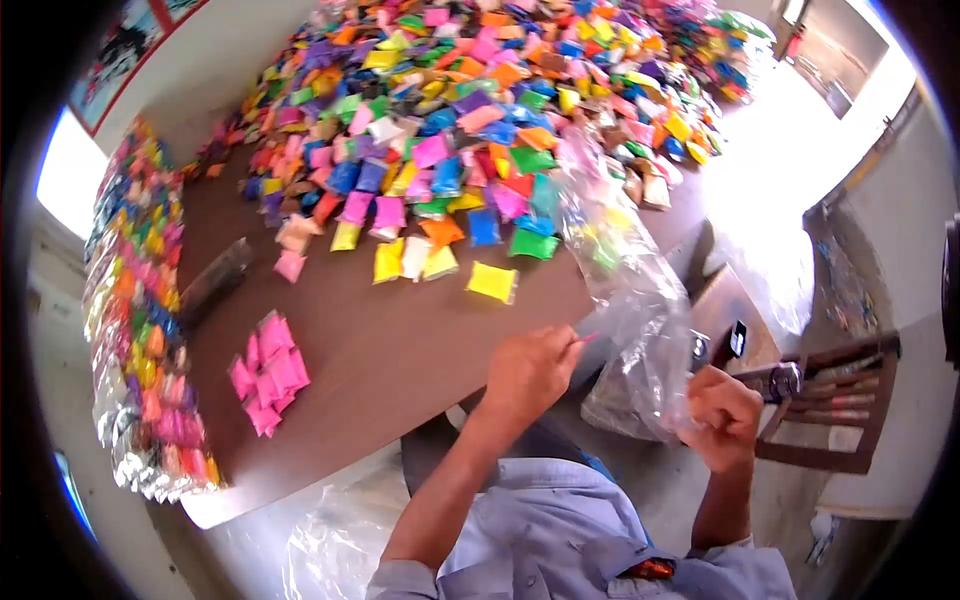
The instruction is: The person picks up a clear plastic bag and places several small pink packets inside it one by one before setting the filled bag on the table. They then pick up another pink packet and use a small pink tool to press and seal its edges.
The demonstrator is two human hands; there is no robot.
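Observation:
My right hand (724, 415) is closed on the lower edge of a long clear plastic bag (645, 320). The bag stretches from the heap down past the table's edge, crumpled and see-through. Beside its left side, my left hand (530, 372) is pinched shut, and a small pink bit shows at the fingertips. What that bit is, I cannot make out. On the table to the left lies a small pile of pink packets (270, 372). A single yellow packet (492, 283) lies ahead of my left hand.
A large heap of small coloured packets (430, 150) covers the far part of the brown table (400, 345). Strips of filled packets (150, 330) stand along the left edge. To the right are a wooden chair (830, 410) and a small stand (735, 310) with a black object.

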